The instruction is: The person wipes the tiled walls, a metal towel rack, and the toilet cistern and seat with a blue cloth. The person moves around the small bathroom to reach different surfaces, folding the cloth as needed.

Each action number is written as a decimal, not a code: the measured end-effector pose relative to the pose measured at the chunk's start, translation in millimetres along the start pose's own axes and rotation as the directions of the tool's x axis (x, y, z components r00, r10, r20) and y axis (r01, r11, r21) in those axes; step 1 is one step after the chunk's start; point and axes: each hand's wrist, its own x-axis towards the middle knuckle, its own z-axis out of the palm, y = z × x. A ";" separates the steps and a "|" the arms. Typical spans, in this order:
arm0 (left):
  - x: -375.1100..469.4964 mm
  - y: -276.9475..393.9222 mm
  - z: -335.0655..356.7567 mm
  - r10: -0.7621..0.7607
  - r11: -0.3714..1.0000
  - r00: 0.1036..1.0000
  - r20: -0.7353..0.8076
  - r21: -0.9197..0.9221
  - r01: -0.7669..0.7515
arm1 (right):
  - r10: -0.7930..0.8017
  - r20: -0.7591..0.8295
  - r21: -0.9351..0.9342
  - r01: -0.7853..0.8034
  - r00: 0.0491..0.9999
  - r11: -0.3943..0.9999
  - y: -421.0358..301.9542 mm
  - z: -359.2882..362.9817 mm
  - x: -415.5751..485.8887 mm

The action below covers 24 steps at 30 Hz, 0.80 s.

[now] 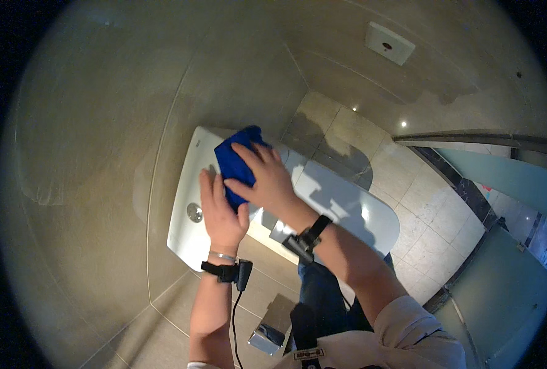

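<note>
A blue cloth (pixel 236 168) lies on the white ceramic toilet tank (pixel 185 230), near the end of the lid (pixel 342 198). My right hand (pixel 266 180) presses on the cloth with its fingers spread over it. My left hand (pixel 221 207) rests along the cloth's near left edge, its fingertips at the tank top; whether it grips any cloth I cannot tell. Just left of that hand is a round chrome flush button (pixel 194 212) on the tank. Both wrists wear black straps with small devices, and a cable runs down from the left one.
The toilet stands by a beige tiled wall (pixel 102 138). A chrome paper holder (pixel 267 338) is near my legs. On the far wall is a white plate (pixel 389 43) with a dark centre. Frosted glass panels (pixel 494 300) stand on the right, beyond the tiled floor (pixel 421 207).
</note>
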 end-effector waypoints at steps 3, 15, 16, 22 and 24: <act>0.8 -1.4 1.1 0.071 0.994 0.997 -0.022 0.089 -0.069 | 0.019 -0.155 0.092 -0.005 0.988 0.996 3.0 20.9 -6.9; -6.2 -1.2 1.8 0.148 0.933 0.965 0.217 0.293 -0.209 | 0.254 0.065 0.460 -0.255 0.965 0.851 90.6 35.3 14.5; -5.5 0.1 1.8 0.147 0.941 0.969 0.201 0.274 -0.199 | 0.259 0.061 0.415 -0.260 0.964 0.872 76.5 34.7 16.2; -1.6 2.1 4.0 0.148 0.941 0.970 0.191 0.274 -0.197 | -0.075 -0.071 0.499 0.101 0.995 0.860 30.3 17.2 36.8; -0.4 2.2 4.2 0.167 0.938 0.970 0.177 0.274 -0.211 | 0.040 0.098 0.557 -0.088 0.994 0.826 41.7 18.8 51.5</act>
